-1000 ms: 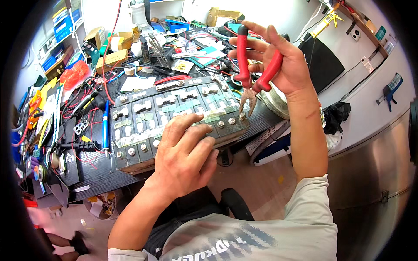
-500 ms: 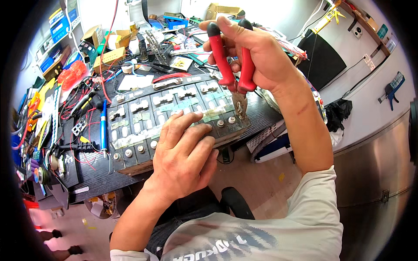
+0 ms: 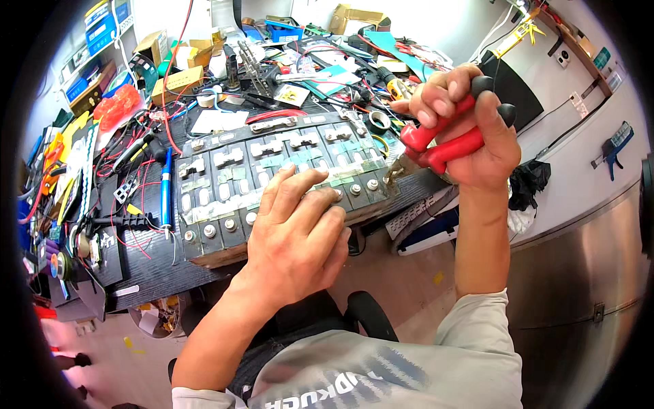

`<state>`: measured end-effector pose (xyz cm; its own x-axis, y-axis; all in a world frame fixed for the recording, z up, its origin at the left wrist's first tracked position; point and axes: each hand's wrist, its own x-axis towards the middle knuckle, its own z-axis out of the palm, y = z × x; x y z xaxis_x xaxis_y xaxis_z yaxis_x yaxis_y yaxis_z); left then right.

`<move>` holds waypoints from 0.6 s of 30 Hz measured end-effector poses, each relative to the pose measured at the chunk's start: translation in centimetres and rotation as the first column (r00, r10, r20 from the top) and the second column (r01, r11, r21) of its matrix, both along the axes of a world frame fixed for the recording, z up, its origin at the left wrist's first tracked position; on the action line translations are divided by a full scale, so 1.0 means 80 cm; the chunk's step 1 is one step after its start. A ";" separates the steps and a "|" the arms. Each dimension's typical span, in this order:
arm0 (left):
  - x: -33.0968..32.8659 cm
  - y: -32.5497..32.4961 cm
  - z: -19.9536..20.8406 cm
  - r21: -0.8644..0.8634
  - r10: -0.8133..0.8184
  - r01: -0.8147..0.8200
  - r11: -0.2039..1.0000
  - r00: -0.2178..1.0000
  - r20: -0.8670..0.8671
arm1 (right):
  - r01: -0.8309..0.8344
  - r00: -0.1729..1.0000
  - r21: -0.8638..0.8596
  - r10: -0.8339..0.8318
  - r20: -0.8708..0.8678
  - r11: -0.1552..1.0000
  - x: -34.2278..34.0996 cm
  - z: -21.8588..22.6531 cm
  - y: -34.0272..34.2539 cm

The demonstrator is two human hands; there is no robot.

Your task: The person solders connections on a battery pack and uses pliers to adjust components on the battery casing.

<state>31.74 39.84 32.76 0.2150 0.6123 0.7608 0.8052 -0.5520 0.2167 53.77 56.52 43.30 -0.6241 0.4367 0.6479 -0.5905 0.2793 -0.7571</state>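
Observation:
A dark battery pack (image 3: 235, 187) lies on the bench, with metal connector plates across its cells and a row of bolts along its near side. Over its front edge rests my left hand (image 3: 296, 235), fingers loosely spread on the top face, holding nothing. My right hand (image 3: 470, 129) is closed around red-handled pliers (image 3: 453, 146) with black handle ends. Their metal jaws point down and left at the pack's right end, close to the corner bolt; whether they grip it I cannot tell.
Wires, tools and boxes clutter the black bench (image 3: 146, 273) left of and behind the pack. A blue pen-like tool (image 3: 166, 194) lies along the pack's left side. A yellow-and-black tool (image 3: 395, 85) sits behind my right hand. A black bag (image 3: 530, 183) hangs at the right.
My right hand has swung right and down, tilting the pliers from nearly upright to slanted. The left hand stays on the pack. The view has shifted slightly.

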 end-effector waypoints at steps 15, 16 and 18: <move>0.003 0.005 -0.001 0.002 0.075 -0.075 0.997 0.997 0.023 | 0.253 0.846 -0.024 -0.233 -0.479 0.967 0.065 -0.107 -0.056; 0.003 0.006 0.002 -0.009 0.080 -0.080 0.997 0.997 0.023 | 0.249 0.814 -0.056 -0.240 -0.529 0.967 0.069 -0.119 -0.055; 0.004 0.004 0.001 -0.062 0.091 -0.091 0.994 0.996 0.007 | 0.266 0.792 -0.057 -0.252 -0.556 0.962 0.075 -0.130 -0.058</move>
<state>32.08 40.15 32.88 0.1493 0.6747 0.7228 0.8492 -0.4620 0.2557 59.81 51.86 32.94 -0.0219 0.5108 0.8594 -0.8097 0.4953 -0.3149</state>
